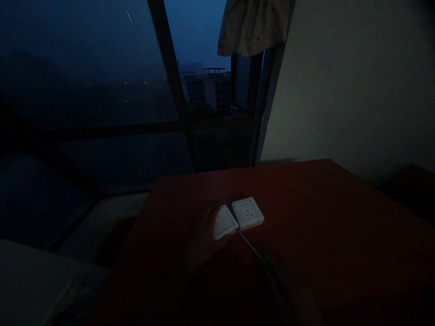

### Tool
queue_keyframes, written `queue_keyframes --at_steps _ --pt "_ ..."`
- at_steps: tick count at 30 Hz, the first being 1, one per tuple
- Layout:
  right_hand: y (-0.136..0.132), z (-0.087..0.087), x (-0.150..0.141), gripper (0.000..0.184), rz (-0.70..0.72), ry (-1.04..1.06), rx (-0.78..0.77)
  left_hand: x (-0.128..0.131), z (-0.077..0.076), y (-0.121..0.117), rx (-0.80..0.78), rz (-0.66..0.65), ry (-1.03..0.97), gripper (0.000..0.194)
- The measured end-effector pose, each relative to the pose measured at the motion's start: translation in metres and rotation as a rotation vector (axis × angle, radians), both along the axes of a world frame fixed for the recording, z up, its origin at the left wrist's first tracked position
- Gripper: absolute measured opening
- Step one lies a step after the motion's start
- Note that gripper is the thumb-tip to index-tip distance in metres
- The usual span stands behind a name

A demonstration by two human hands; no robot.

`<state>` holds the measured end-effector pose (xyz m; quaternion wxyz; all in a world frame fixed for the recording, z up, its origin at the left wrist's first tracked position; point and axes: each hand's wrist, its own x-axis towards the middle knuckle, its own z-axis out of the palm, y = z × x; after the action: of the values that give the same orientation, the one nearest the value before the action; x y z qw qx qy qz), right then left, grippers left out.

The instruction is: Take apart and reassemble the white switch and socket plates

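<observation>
My left hand [205, 235] is closed around a white wall switch [225, 222], holding it tilted above the reddish-brown table. Just right of it a white wall socket [248, 212] with several slots lies face up on the tabletop. A screwdriver [249, 243] with a thin metal shaft reaches up from the lower right, its tip at the switch's lower right corner. Deep shadow covers my right hand [283, 280], which is around the screwdriver's dark handle; its fingers barely show.
The table [306, 194] stands against a window [112, 90] and a pale wall [350, 81]. A curtain [254, 27] hangs at the top of the window. Some unclear pale stuff [73, 294] is at the lower left. The room is very dark.
</observation>
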<state>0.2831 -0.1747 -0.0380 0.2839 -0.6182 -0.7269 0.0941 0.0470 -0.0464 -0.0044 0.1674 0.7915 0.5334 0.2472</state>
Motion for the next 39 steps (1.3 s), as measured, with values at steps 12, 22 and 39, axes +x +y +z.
queue_keyframes --at_steps 12,22,39 --pt "-0.001 0.001 -0.001 0.037 0.045 -0.102 0.054 -0.001 -0.001 0.000 -0.016 0.007 -0.029 0.074" --pt "-0.004 -0.006 0.003 0.038 0.072 -0.150 0.029 0.000 0.003 -0.001 0.009 -0.011 -0.033 0.074" --pt "-0.003 -0.015 0.001 0.040 0.062 -0.110 -0.063 0.000 -0.004 0.000 0.029 0.009 -0.025 0.077"
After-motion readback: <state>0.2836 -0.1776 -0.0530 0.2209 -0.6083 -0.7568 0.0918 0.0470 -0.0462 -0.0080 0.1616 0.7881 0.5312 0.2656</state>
